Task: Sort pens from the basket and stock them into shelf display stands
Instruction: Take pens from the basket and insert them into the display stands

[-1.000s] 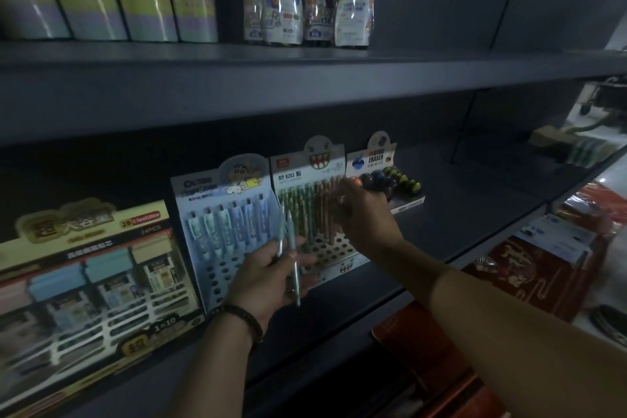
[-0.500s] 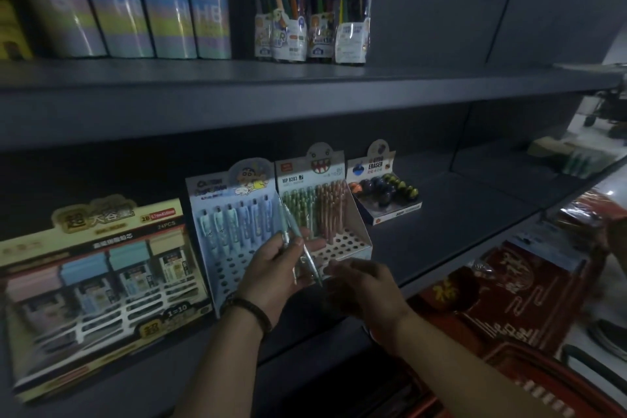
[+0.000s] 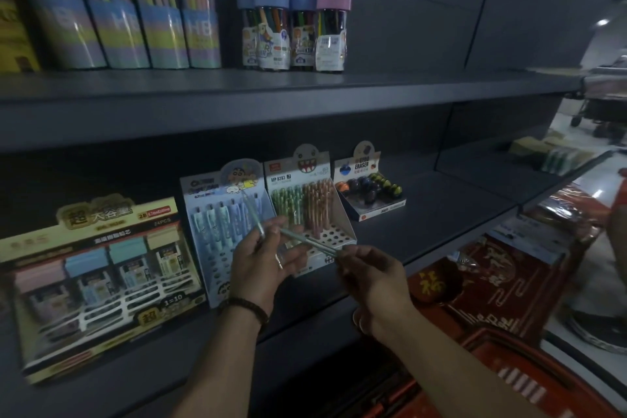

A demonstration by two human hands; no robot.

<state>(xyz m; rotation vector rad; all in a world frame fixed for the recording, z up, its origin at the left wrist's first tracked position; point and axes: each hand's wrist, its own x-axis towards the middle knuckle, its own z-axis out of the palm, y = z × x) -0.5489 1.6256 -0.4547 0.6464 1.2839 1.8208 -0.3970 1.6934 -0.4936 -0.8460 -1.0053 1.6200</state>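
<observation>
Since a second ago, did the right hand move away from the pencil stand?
Yes. The right hand pulled back from the green and orange pencil stand toward the shelf's front edge, now pinching a pen.

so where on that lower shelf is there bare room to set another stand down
Bare shelf lies right of the eraser box, up to the side panel. A narrow strip runs along the front edge under the hands. Left of there it is crowded: four boxes side by side.
</observation>
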